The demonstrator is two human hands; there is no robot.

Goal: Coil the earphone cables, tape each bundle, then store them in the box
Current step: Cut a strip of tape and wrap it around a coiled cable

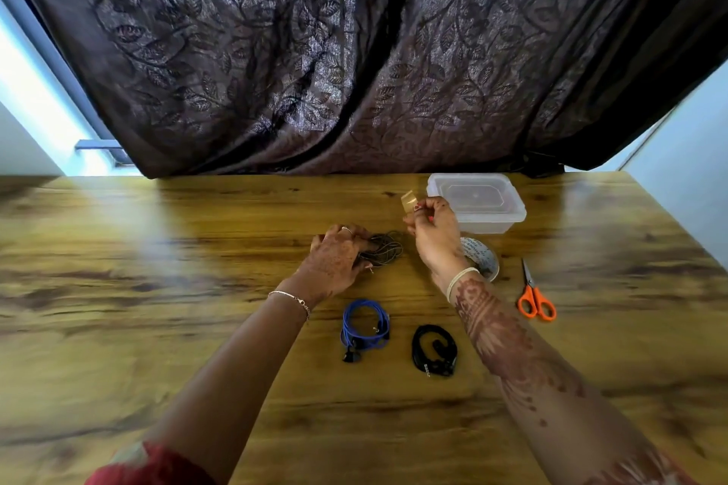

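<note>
My left hand (338, 254) grips a coiled grey-brown earphone cable (384, 248) lying on the wooden table (157, 268). My right hand (431, 228) is raised just right of that coil and pinches a short strip of clear tape (409, 201) between its fingertips. A coiled blue earphone cable (364, 329) and a coiled black one (433, 350) lie side by side nearer to me. The clear plastic box (478, 203) stands behind my right hand, with its lid on. The tape roll (482, 258) lies partly hidden behind my right wrist.
Orange-handled scissors (533, 293) lie to the right of the tape roll. A dark patterned curtain (354, 51) hangs along the table's far edge. Bare wood stretches to the left and in front of the coils.
</note>
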